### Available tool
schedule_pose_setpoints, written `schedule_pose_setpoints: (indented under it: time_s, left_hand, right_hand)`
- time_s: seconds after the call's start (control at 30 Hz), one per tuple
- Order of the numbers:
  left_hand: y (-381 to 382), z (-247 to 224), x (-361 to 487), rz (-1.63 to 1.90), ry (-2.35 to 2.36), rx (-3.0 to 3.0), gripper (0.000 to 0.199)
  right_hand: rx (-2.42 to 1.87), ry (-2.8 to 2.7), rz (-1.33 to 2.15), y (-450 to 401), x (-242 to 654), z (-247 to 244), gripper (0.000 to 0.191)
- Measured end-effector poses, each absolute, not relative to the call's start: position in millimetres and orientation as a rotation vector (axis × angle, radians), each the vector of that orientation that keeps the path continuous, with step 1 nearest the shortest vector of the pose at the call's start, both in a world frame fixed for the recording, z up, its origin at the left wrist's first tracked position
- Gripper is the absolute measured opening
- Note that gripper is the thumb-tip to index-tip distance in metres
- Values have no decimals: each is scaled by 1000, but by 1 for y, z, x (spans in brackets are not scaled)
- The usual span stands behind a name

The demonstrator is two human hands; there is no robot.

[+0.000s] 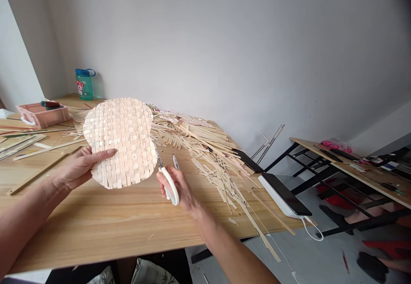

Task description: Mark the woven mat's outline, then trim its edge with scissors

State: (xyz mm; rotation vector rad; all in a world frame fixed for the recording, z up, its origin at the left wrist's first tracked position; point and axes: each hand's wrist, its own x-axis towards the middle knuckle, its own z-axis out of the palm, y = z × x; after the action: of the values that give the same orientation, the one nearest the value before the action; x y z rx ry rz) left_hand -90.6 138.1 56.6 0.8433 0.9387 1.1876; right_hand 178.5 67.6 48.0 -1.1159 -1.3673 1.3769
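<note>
My left hand point(81, 167) grips a rounded woven mat of pale bamboo strips point(120, 143), thumb on top and fingers behind its lower left edge. My right hand point(180, 188) is shut on white-handled scissors point(168, 185), whose metal blades point(158, 155) point up at the mat's right edge. The blades are very close to the mat, but I cannot tell whether they are cutting it. A marker pen point(175, 162) lies just beyond my right hand on the wooden table point(96, 232).
A heap of cut bamboo strips point(205, 155) spreads across the table to the right. Beyond it are a pink plastic tray point(41, 116), a green water bottle point(84, 85), and loose strips at left. A corded white device point(282, 196) sits at the right edge, near a second table point(353, 166).
</note>
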Motion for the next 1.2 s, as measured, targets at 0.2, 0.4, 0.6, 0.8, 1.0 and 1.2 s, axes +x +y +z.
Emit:
schedule_pose_setpoints:
  time_s: [0.2, 0.4, 0.6, 0.8, 1.0, 1.2]
  left_hand:
    - [138, 56, -91, 1189, 931, 855, 53]
    - [137, 60, -87, 1198, 935, 851, 55]
    - [134, 63, -85, 1189, 934, 848, 57]
    - [134, 62, -85, 1194, 935, 869, 60]
    - [135, 60, -85, 1209, 966, 912, 62]
    - [134, 61, -83, 1210, 991, 929, 66]
  right_hand:
    - [-1092, -1391, 1378, 70, 181, 41, 53]
    - [-1106, -1391, 1389, 72, 183, 40, 53]
    - [-1063, -1470, 1424, 70, 185, 43, 49]
    - [-1015, -1502, 1399, 72, 186, 36, 43]
    - [-1024, -1434, 1412, 72, 185, 34, 46]
    - [-1047, -1429, 1361, 73, 184, 34, 49]
